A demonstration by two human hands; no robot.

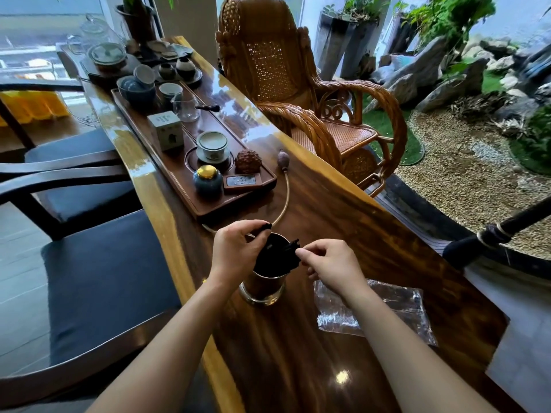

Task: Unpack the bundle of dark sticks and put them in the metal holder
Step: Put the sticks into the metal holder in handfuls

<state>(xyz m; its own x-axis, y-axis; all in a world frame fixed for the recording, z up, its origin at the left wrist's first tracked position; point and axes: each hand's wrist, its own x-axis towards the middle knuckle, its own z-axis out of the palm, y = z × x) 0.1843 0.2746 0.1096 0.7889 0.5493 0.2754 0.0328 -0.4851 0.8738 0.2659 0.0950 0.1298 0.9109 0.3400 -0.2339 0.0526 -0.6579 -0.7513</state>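
Note:
A shiny metal holder stands upright on the glossy wooden table, just in front of me. Several dark sticks stand in it and lean out over its rim. My left hand pinches the top of one dark stick at the holder's far left side. On the right, the fingertips of my right hand close on the tips of the sticks that lean right. An empty clear plastic wrapper lies flat on the table to the right of the holder, under my right forearm.
A long wooden tea tray with cups, jars, a small box and a glass pitcher stretches away behind the holder. A thin curved tube with a rubber bulb lies beside the tray. Dark chairs stand left; a rattan rocking chair stands right.

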